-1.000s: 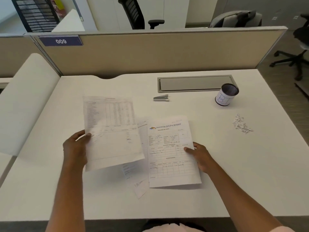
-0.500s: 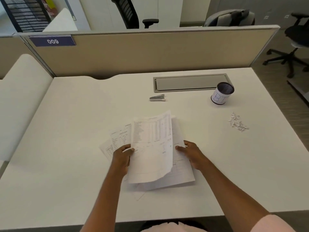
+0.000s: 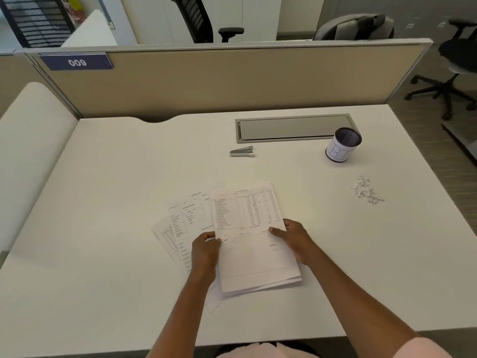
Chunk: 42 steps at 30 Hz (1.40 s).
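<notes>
We hold the top sheet (image 3: 247, 251) between both hands. Our left hand (image 3: 205, 253) pinches its left edge, thumb on the printed face and the other fingers curled under the paper. Our right hand (image 3: 294, 241) pinches the right edge in the same way, thumb laid across the margin and fingers out of sight below. We cannot tell whether those hidden fingers take in only this sheet or also the ones beneath it.

The top sheet sits near the front middle of the desk (image 3: 103, 228), roughly upright to us and slightly tilted. It has a table of figures in its upper half and some handwriting lower down. Under it lie the fanned sheets (image 3: 188, 215), spread out to the left so that their printed corners show past our left hand. More white edges peek out along the bottom of the pile.

Farther back on the desk, well apart from the papers, a small metal stapler (image 3: 242, 151) lies on its side. Behind it is the grey cable tray lid (image 3: 291, 126), set flush into the desktop. To the right stands a pen cup (image 3: 342, 147) wrapped in white paper with letters drawn on it. A little heap of paper scraps (image 3: 366, 189) lies nearer to us on that side.

A beige partition (image 3: 232, 81) closes off the far edge of the desk and carries a blue label (image 3: 77, 62) reading 009. An office chair (image 3: 196, 16) stands beyond it.
</notes>
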### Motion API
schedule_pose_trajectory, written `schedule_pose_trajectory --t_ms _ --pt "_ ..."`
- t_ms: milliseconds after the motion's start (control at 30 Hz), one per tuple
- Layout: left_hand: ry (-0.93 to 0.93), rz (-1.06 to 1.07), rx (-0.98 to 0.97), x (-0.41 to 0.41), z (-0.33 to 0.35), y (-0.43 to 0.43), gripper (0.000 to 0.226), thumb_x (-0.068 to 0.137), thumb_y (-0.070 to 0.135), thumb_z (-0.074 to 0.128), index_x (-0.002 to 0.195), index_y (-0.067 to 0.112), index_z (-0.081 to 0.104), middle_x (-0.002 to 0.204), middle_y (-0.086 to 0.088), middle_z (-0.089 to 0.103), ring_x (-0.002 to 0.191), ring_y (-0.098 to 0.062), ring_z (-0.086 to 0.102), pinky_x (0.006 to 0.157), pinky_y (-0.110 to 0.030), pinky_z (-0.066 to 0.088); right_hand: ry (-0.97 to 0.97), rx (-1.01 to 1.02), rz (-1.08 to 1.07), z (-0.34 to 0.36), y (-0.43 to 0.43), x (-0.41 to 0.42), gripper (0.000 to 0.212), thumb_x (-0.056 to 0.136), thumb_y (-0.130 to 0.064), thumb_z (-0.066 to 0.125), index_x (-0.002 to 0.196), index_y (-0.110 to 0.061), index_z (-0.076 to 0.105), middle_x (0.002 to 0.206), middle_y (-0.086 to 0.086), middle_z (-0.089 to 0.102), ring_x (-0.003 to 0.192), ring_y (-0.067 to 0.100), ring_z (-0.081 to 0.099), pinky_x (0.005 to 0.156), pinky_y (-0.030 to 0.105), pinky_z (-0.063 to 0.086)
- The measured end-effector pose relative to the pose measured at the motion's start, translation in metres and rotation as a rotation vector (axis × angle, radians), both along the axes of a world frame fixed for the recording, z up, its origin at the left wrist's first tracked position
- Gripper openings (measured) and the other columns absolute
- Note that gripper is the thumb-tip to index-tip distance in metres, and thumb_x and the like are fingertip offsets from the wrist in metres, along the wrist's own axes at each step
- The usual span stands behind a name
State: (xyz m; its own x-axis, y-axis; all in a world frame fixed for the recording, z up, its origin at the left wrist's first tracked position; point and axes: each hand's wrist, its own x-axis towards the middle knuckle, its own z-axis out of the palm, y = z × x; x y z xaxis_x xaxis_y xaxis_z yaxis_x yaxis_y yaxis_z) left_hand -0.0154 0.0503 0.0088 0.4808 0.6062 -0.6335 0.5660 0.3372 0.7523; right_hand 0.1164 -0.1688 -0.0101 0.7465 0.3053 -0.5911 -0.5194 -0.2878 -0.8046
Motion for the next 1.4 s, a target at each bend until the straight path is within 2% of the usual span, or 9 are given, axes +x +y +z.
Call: schedule_pose_trajectory --t_ms 133,433,533,633,767,1033,1167,1267,1400 --pt "-0.004 -0.024 0.188 -0.008 0.012 -0.006 0.029 0.099 0.007 0.066 0.127 0.013 0.068 0.121 -0.003 0.075 0.104 -0.02 0.069 0.076 -0.027 0.053 -0.061 -0.041 0.026 -0.006 0.0 0.003 0.025 0.092 -0.004 0.075 0.116 -0.013 0.074 0.118 0.008 0.078 0.103 0.022 0.076 0.093 0.037 0.06" --pt "0.037 0.326 0.272 -0.047 0.024 0.04 0.056 0.104 0.017 0.06 0.158 0.017 0.043 0.158 -0.009 0.054 0.143 -0.03 0.053 0.119 -0.046 0.044 -0.119 -0.091 0.118 0.007 -0.001 0.02 0.028 0.092 -0.005 0.075 0.119 -0.012 0.072 0.115 0.005 0.078 0.101 0.024 0.076 0.095 0.046 0.061" --pt "0.036 0.428 0.124 -0.055 0.02 0.061 0.051 0.103 0.035 0.054 0.151 0.018 0.052 0.149 -0.007 0.062 0.135 -0.031 0.06 0.114 -0.047 0.047 -0.13 -0.086 0.157 0.009 0.001 0.024 0.031 0.093 -0.006 0.075 0.123 -0.011 0.071 0.118 0.005 0.077 0.102 0.024 0.076 0.096 0.048 0.06" --pt "-0.084 0.506 -0.047 -0.057 0.017 0.074 0.038 0.105 0.031 0.048 0.13 0.006 0.063 0.126 -0.01 0.068 0.109 -0.024 0.065 0.101 -0.036 0.051 -0.116 -0.057 0.186 0.011 0.007 0.025 0.028 0.093 -0.006 0.075 0.119 -0.014 0.072 0.118 0.005 0.078 0.102 0.025 0.077 0.095 0.048 0.061" --pt "-0.138 0.52 -0.171 -0.052 0.022 0.084 0.046 0.113 0.025 0.044 0.152 0.0 0.049 0.14 -0.024 0.064 0.13 -0.034 0.065 0.115 -0.044 0.049 -0.079 -0.019 0.213 0.012 0.015 0.025 0.029 0.093 -0.006 0.075 0.122 -0.009 0.071 0.116 0.007 0.079 0.1 0.026 0.078 0.089 0.045 0.063" --pt "-0.144 0.45 -0.284 -0.039 0.031 0.088 0.036 0.11 0.021 0.054 0.139 0.0 0.053 0.106 -0.019 0.073 0.108 -0.033 0.071 0.102 -0.042 0.053 -0.102 -0.065 0.299 0.009 0.031 0.025 0.032 0.092 -0.011 0.076 0.124 -0.012 0.071 0.116 0.003 0.079 0.101 0.025 0.078 0.093 0.05 0.062" --pt "-0.103 0.37 -0.314 -0.028 0.033 0.083 0.034 0.108 0.028 0.06 0.124 -0.001 0.061 0.099 -0.012 0.074 0.084 -0.021 0.069 0.081 -0.033 0.053 -0.102 -0.065 0.291 0.008 0.03 0.025 0.033 0.092 -0.01 0.076 0.125 -0.011 0.071 0.115 0.003 0.079 0.1 0.025 0.078 0.092 0.051 0.062" --pt "-0.057 0.29 -0.291 -0.023 0.027 0.082 0.035 0.108 0.035 0.059 0.113 0.002 0.069 0.088 -0.006 0.073 0.068 -0.016 0.059 0.084 -0.035 0.044 -0.104 -0.064 0.289 0.008 0.029 0.023 0.032 0.092 -0.009 0.076 0.124 -0.011 0.071 0.115 0.003 0.079 0.099 0.025 0.078 0.092 0.051 0.062" --pt "-0.069 0.198 -0.214 -0.021 0.027 0.078 0.035 0.11 0.039 0.055 0.106 0.008 0.072 0.097 -0.012 0.076 0.08 -0.024 0.067 0.085 -0.043 0.053 -0.086 -0.05 0.27 0.006 0.028 0.022 0.031 0.093 -0.009 0.075 0.123 -0.012 0.071 0.116 0.004 0.079 0.1 0.026 0.078 0.092 0.052 0.062"
